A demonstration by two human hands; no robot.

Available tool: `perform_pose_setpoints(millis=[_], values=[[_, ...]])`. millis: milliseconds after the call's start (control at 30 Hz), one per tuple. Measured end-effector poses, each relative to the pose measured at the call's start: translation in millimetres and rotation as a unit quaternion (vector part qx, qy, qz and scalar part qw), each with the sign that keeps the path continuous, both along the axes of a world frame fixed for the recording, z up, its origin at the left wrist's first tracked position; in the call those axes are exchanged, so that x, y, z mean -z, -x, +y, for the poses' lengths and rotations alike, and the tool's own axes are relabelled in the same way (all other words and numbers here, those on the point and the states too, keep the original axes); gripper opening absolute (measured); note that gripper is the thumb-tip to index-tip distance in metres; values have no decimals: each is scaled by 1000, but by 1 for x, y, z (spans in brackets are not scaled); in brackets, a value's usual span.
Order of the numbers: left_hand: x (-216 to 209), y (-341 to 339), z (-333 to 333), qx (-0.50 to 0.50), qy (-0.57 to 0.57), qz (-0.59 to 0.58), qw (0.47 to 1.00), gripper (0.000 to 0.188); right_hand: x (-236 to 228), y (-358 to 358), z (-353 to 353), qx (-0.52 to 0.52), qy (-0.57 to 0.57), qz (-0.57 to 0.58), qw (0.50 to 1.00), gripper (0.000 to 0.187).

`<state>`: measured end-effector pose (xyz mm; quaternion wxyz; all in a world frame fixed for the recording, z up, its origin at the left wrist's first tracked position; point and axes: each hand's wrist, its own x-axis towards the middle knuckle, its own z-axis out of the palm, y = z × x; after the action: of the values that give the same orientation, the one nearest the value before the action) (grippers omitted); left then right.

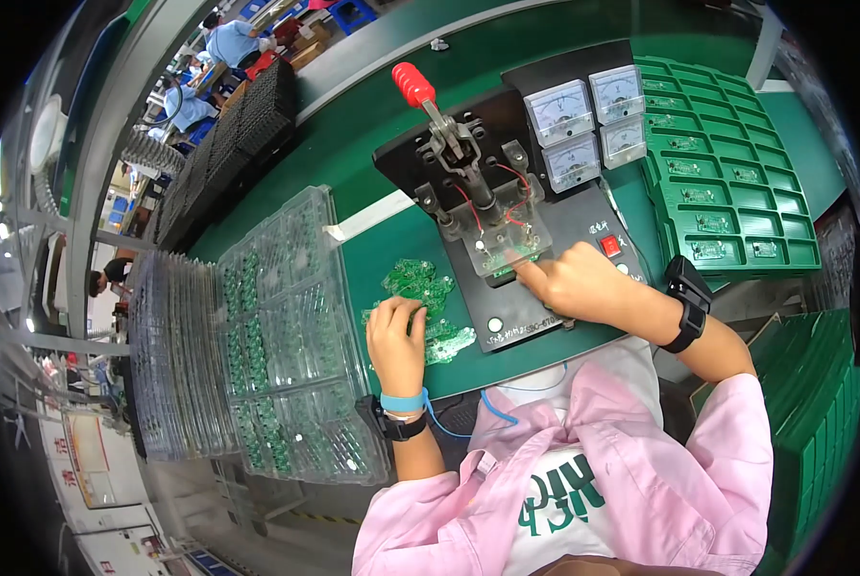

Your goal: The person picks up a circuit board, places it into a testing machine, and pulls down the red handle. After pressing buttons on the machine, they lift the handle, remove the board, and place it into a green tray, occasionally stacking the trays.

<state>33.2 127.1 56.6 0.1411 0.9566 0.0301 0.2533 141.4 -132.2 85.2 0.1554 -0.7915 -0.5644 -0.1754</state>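
Observation:
My left hand (396, 338) is at the near edge of a loose pile of small green circuit boards (420, 280). Its fingers are bent, and a bit of green board shows by their tips; the grip is partly hidden. My right hand (572, 284) reaches into a black test fixture (511, 322), index finger at a green circuit board (503, 271) under the clear press plate (483, 252). The other right fingers are curled, the thumb out of sight. Above the plate stands a toggle clamp with a red handle (413, 84), pointing up.
Panel meters (572, 161) stand behind the fixture, and a red switch (610, 246) sits right of my hand. Clear trays of boards (300, 326) lie at left beside stacked trays (175, 355). A green compartment tray (727, 173) is at right. People in blue (233, 43) work far off.

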Motion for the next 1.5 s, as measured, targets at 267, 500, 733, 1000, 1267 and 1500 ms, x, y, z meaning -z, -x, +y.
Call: perform_pose_setpoints(millis=[267, 500, 733, 1000, 1267, 1500], values=[[1, 0, -4, 21, 49, 55, 997, 18, -13, 0, 14, 53, 105, -64, 991, 27], [-4, 0, -9, 72, 31, 18, 997, 17, -31, 1, -52, 54, -89, 18, 994, 17], [-16, -15, -63, 163, 103, -47, 980, 26, -10, -49, -249, 439, -147, 71, 884, 9], [-15, -40, -104, 191, 4, 10, 981, 37, 37, -34, -306, 600, -83, -9, 795, 21], [-24, -38, -106, 226, -69, 99, 967, 69, -32, -49, -149, 320, -190, 37, 927, 32], [-27, -30, -122, 215, -50, 96, 971, 79, -123, -50, 6, 72, -285, -33, 955, 47]])
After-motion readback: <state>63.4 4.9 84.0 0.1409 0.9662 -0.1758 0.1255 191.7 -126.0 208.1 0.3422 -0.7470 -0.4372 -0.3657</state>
